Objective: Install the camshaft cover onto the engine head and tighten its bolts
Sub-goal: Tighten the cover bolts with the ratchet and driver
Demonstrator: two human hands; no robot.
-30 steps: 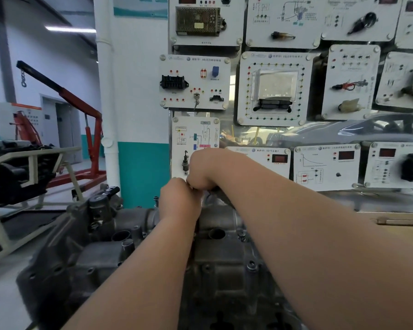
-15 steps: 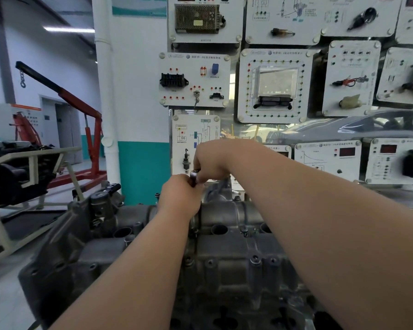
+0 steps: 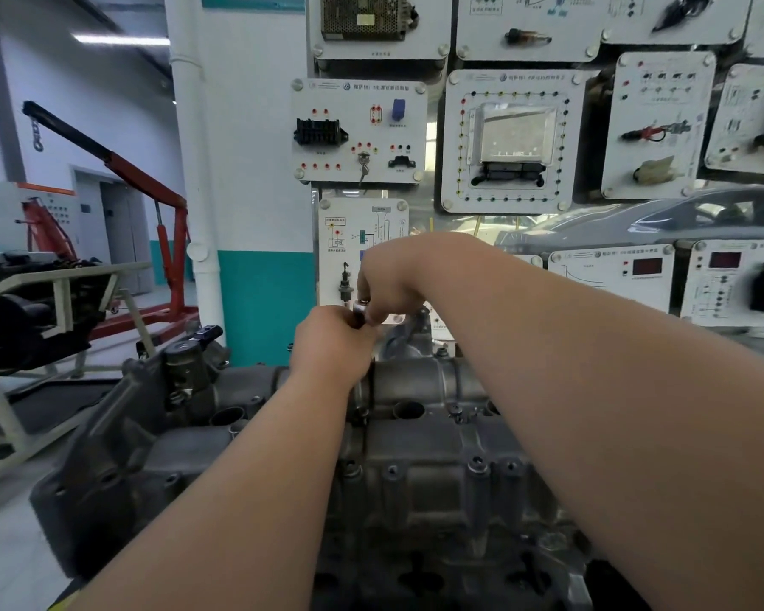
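Since the cover [image 3: 420, 474] sits on the engine [image 3: 415, 579], hold that little socket [image 3: 359, 309] square: left hand [image 3: 329, 346] curled round it, right hand [image 3: 393, 275] pinching its top, don't cross-thread.

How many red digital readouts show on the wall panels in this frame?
2. One red readout sits on the panel just above the right forearm; the second readout is on the next panel rightward. The forearm may hide others.
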